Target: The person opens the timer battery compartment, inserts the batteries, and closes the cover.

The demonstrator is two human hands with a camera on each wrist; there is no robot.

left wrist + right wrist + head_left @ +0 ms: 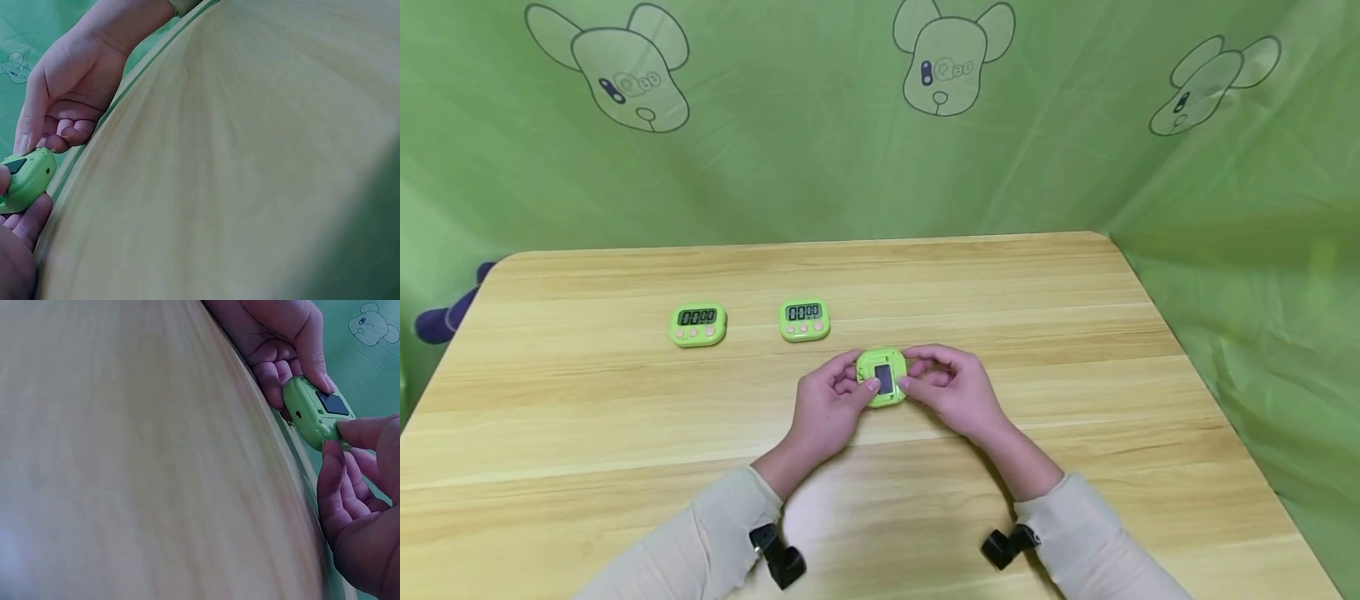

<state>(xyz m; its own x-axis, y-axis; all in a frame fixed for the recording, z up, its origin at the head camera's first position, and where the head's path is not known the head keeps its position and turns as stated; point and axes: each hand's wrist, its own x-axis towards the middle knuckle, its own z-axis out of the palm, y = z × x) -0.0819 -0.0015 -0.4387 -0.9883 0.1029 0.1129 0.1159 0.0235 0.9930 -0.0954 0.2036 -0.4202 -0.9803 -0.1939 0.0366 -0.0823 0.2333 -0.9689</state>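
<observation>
Between both hands is a green digital timer (881, 357), its back with a dark rectangular panel facing up in the head view. My left hand (827, 408) grips its left side, thumb on the back near the dark panel. On the opposite side my right hand (958, 392) pinches the edge between thumb and index finger. The left wrist view shows the timer (39, 175) at the left border, partly cut off. In the right wrist view the timer (303, 403) is held at both ends, with a small dark slot on its side.
Two more green timers, a left one (697, 335) and a middle one (805, 332), lie face up beyond the hands, displays reading 00:00. The wooden table (1000, 292) is backed by a green curtain (820, 167). A purple object (433, 325) shows past the left edge.
</observation>
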